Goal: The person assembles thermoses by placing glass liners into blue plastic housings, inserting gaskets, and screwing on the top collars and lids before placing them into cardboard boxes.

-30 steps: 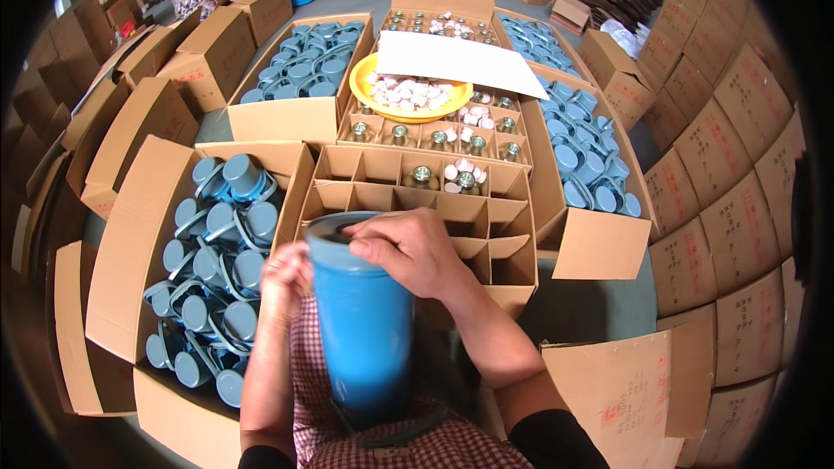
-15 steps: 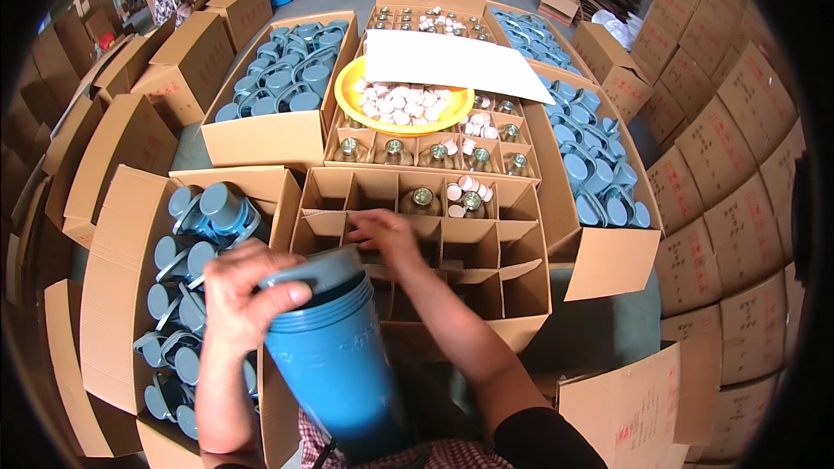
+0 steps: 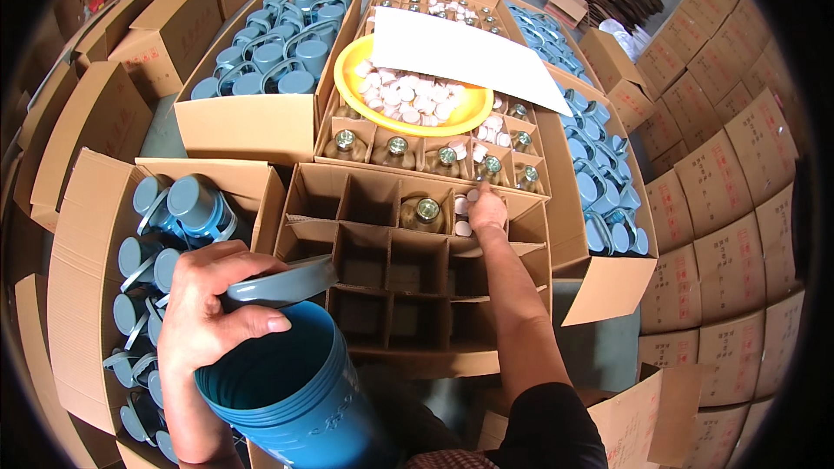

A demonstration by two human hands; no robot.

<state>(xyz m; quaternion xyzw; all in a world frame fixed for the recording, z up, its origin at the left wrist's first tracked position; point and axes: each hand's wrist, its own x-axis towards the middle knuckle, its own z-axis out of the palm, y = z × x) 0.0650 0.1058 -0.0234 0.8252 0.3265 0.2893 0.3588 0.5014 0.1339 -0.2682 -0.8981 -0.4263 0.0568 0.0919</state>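
Note:
My left hand point(image 3: 204, 300) grips a grey-blue lid point(image 3: 291, 284), tilted just above the mouth of a blue plastic canister point(image 3: 300, 408). The canister is uncovered and leans near my lap, its dark inside showing. My right hand point(image 3: 488, 211) reaches down into a divided cardboard box point(image 3: 434, 363), its fingers closed round the neck of a glass bottle, which the hand hides. White caps point(image 3: 463, 227) lie beside those fingers. Another glass bottle point(image 3: 426, 215) stands one cell to the left.
Behind is a box of glass bottles point(image 3: 395, 152), with a yellow basin point(image 3: 347, 100) of white caps and a white sheet point(image 3: 469, 56) on top. Boxes of grey-blue lidded canisters point(image 3: 295, 82) stand around. Stacked cartons point(image 3: 738, 234) line the right side.
My right hand has moved from beside the lid out to the right, over the bottle in the divided box. The lid has come away from the canister, whose mouth is now exposed.

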